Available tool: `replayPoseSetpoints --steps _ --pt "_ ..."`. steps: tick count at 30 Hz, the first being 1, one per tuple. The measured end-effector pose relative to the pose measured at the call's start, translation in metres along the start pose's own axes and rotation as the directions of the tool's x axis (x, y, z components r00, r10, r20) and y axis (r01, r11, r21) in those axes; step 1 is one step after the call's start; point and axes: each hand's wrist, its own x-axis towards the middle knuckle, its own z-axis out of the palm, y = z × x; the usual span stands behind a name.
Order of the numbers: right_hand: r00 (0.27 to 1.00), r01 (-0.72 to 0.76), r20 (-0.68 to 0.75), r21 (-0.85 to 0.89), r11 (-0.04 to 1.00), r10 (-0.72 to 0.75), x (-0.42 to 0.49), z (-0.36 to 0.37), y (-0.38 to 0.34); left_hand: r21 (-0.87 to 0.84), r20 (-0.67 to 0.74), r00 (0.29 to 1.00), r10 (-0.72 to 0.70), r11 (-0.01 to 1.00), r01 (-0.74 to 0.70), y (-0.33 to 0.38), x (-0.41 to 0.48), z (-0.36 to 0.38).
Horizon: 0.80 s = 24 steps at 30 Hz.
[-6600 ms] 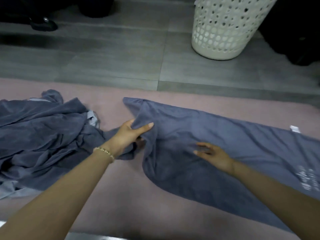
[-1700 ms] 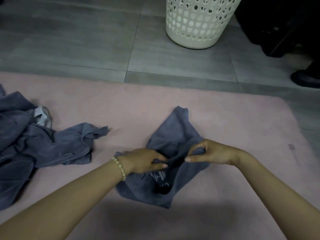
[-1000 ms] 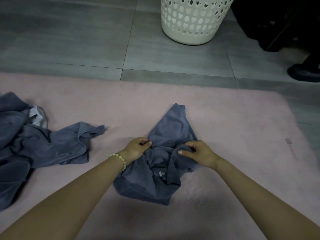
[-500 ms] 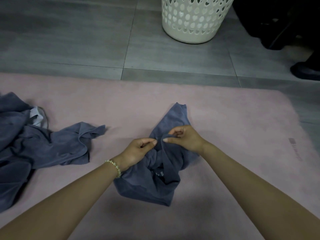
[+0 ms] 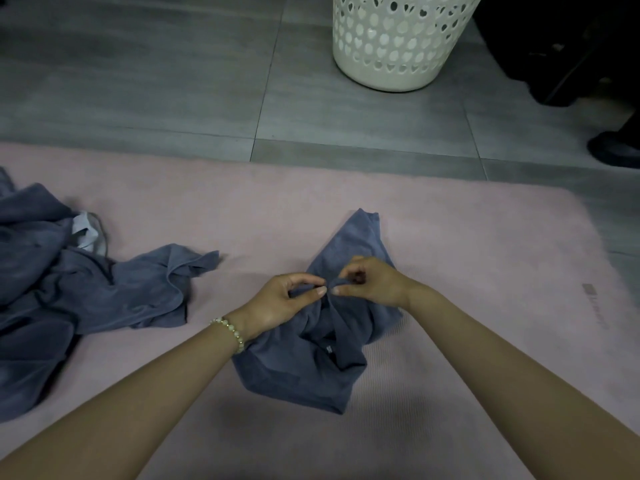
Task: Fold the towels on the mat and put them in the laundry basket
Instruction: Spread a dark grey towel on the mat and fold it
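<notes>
Both hands pinch a bunched blue towel point(image 5: 311, 368) on the pink mat point(image 5: 485, 271).

The left hand point(image 5: 284, 299) (beaded bracelet point(image 5: 232, 332) at its wrist) and the right hand point(image 5: 370, 284) meet thumb to thumb at the towel's middle, each nipping a raised fold between thumb and fingers. A crumpled heap of blue towels point(image 5: 69, 296) lies at the mat's left edge. The white laundry basket point(image 5: 394, 46) stands on the grey floor at the far side, well apart from the mat.

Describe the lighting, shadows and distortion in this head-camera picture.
Head view: dim light, no glare; a soft shadow lies on the mat near the towel, between the forearms; the wide lens skews the mat's far edge and the laundry basket; the left hand and right hand pinching the towel look sharp.
</notes>
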Motion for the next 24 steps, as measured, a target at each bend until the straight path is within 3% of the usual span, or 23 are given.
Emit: replayPoseSetpoints --steps 3,7,12,17,21,24 --pt "0.997 0.027 -0.078 0.009 1.0 -0.027 -0.017 -0.012 -0.006 0.113 -0.142 0.989 0.047 0.993 -0.031 0.023 -0.009 -0.019" --pt "0.991 0.029 -0.135 0.159 0.987 -0.008 -0.058 -0.047 -0.039 0.249 -0.277 0.95 0.143 0.966 -0.073 0.072 -0.026 -0.065" --pt "0.931 0.093 -0.363 0.185 0.978 -0.02 -0.126 -0.112 -0.101 0.113 -0.459 0.862 0.213 0.977 -0.181 0.155 -0.067 -0.114" --pt "0.833 0.155 -0.553 0.25 0.956 0.009 -0.219 -0.16 -0.174 0.027 -0.529 0.809 0.257 0.958 -0.287 0.239 -0.12 -0.147" --pt "0.714 0.284 -0.696 0.2 0.938 -0.068 -0.293 -0.183 -0.221 0.067 -0.563 0.751 0.344 0.925 -0.374 0.298 -0.168 -0.167" --pt "0.68 0.348 -0.719 0.145 0.926 -0.143 -0.332 -0.188 -0.25 0.119 -0.535 0.746 0.397 0.909 -0.398 0.334 -0.204 -0.171"
